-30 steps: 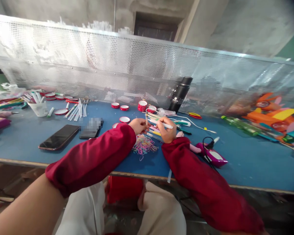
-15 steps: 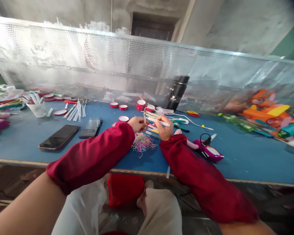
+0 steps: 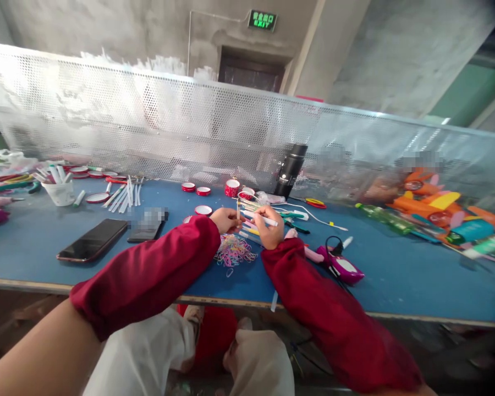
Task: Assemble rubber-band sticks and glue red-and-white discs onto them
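- Left hand (image 3: 226, 221) pinches a thin upright piece (image 3: 238, 210) near the loop pile (image 3: 235, 253), best held steady
- Right hand (image 3: 269, 230) grips a white pen-like stick (image 3: 269, 220) beside it; a light touch suits best

Left of the fingers (image 3: 231, 217), we see a dark phone (image 3: 91, 241) lying flat; behind them and rightward, a black flask (image 3: 289, 169); far right, an orange toy plane (image 3: 421, 205); high beyond, a green exit sign (image 3: 263, 20).
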`<state>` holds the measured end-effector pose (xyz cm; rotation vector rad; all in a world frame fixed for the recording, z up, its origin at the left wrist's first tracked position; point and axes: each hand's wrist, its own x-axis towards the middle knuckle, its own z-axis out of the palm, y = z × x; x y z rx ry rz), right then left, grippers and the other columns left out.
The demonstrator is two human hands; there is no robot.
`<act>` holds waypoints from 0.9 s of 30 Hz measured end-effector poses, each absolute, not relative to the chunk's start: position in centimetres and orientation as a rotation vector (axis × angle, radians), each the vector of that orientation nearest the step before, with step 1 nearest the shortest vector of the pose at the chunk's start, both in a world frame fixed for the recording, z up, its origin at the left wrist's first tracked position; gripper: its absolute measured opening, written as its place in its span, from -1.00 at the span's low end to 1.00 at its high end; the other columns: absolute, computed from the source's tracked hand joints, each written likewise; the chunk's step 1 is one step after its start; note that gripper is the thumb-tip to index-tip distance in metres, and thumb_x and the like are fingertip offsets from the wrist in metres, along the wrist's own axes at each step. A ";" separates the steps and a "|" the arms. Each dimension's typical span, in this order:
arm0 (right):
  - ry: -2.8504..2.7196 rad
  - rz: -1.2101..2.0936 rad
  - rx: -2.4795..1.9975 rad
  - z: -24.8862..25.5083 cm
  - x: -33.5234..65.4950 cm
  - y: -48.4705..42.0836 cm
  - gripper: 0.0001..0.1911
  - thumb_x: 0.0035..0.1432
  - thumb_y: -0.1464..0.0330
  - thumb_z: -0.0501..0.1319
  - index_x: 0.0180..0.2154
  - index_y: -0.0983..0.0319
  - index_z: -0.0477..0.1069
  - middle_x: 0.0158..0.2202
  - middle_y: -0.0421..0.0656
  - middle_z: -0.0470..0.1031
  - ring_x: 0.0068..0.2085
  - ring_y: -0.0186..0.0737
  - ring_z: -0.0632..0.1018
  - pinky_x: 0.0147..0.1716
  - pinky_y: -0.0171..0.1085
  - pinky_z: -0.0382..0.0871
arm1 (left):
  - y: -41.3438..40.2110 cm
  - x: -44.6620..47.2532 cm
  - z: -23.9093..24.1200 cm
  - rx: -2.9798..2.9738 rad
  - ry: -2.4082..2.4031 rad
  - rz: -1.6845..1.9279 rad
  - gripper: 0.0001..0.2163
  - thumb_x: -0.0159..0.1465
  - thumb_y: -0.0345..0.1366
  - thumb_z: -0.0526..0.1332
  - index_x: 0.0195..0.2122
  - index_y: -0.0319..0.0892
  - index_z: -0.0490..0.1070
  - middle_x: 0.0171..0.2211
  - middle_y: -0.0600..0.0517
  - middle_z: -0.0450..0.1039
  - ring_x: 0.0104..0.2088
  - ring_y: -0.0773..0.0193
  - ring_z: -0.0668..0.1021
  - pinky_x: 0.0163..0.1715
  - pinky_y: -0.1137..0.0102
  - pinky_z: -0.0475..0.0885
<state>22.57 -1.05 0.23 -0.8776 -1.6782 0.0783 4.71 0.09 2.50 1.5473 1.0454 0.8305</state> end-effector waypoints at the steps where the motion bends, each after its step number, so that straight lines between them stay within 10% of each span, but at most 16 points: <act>1: -1.676 0.080 -0.881 0.2 22.6 -1.0 -0.88 0.20 0.29 0.15 -0.38 0.15 0.37 -0.53 -0.25 0.47 -0.49 -0.23 0.48 -0.47 -0.26 0.34 | 0.2 4.7 2.4 1.532 1.036 0.834 -0.89 0.24 -0.46 0.22 -0.26 -0.22 0.53 -0.48 0.11 0.47 -0.51 0.45 0.49 -0.50 0.59 0.35; 18: -1.734 -0.130 -0.750 0.7 21.5 -2.4 -0.83 0.22 0.32 0.15 -0.17 0.14 0.46 -0.21 -0.10 0.58 -0.19 -0.09 0.58 -0.15 -0.11 0.46 | -0.1 5.2 2.6 1.418 1.016 0.868 -0.92 0.22 -0.51 0.22 -0.33 -0.27 0.50 -0.55 0.11 0.44 -0.57 0.47 0.45 -0.47 0.55 0.40; 27: -1.683 -0.306 -0.738 0.5 21.2 -2.7 -0.97 0.13 0.36 0.22 -0.37 0.16 0.39 -0.42 -0.15 0.48 -0.33 -0.12 0.51 -0.25 -0.11 0.41 | 0.6 4.8 2.1 1.424 0.991 0.980 -0.89 0.17 -0.44 0.32 -0.26 -0.26 0.51 -0.47 0.05 0.49 -0.54 0.46 0.50 -0.54 0.58 0.34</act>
